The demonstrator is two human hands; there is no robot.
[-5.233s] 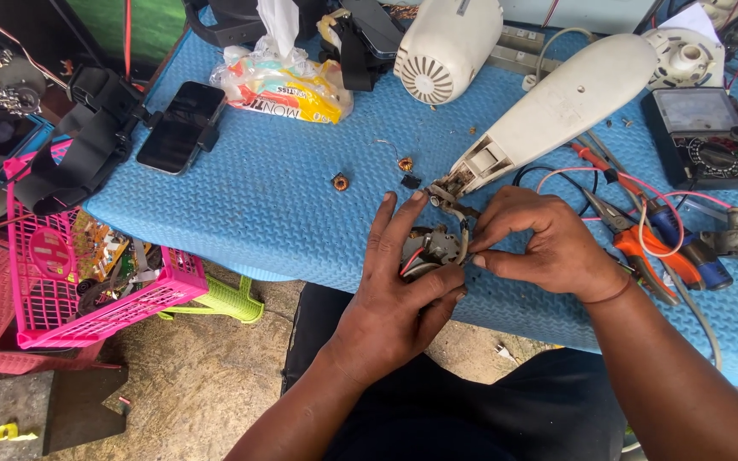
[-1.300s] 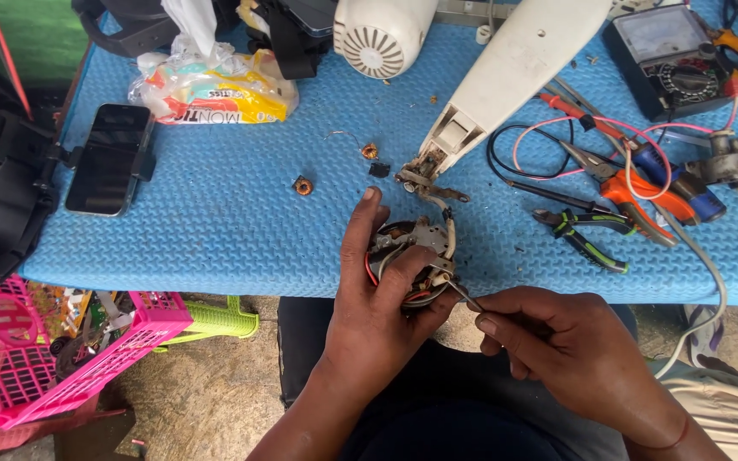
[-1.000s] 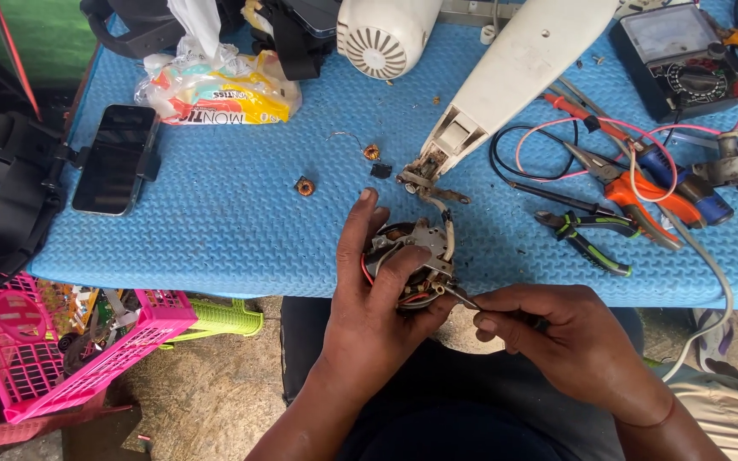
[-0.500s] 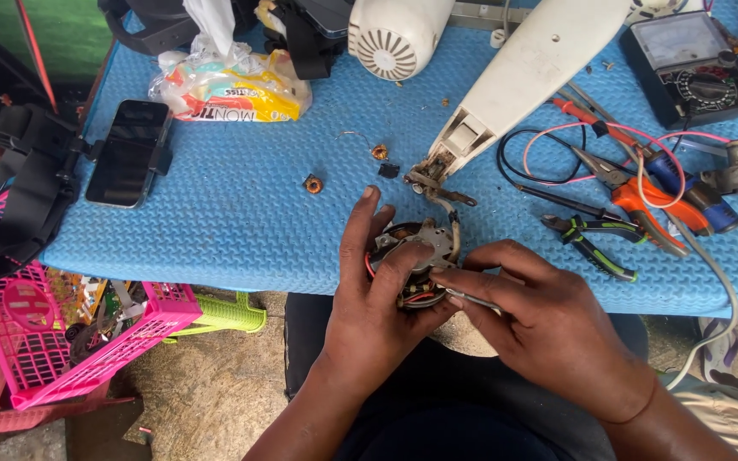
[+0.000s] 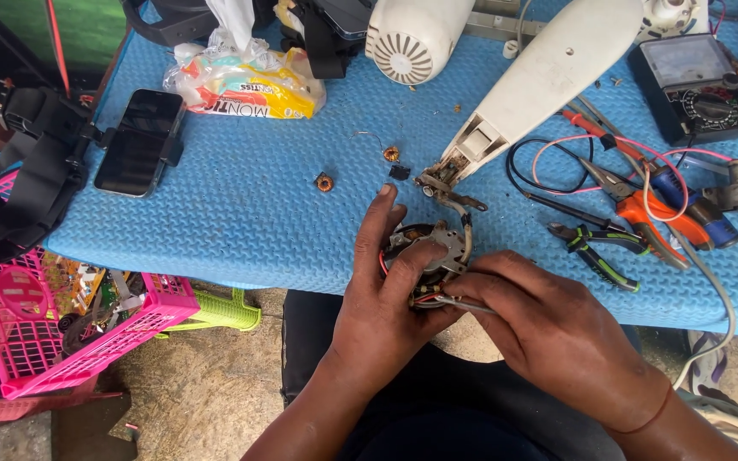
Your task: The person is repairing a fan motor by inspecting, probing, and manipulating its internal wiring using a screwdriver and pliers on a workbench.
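Observation:
My left hand [image 5: 386, 303] grips a small round electric motor [image 5: 427, 256] with coloured wires at the near edge of the blue mat [image 5: 241, 213]. My right hand [image 5: 548, 329] pinches a thin metal tool [image 5: 463, 302] whose tip touches the motor's underside. Wires run from the motor up to a long white appliance handle [image 5: 548, 81] lying on the mat. Two small copper coils [image 5: 325, 182] [image 5: 391, 154] lie on the mat just beyond my left fingers.
Pliers and cutters [image 5: 608, 248] and pink and black leads lie to the right, with a black multimeter [image 5: 694, 90] behind them. A phone [image 5: 140, 141], a snack bag [image 5: 245, 81] and a white motor housing [image 5: 412, 34] sit farther back. A pink basket [image 5: 61, 337] stands left below.
My right hand has moved up and left from the table's edge to the motor, bringing the thin tool against it. My left hand keeps holding the motor in place.

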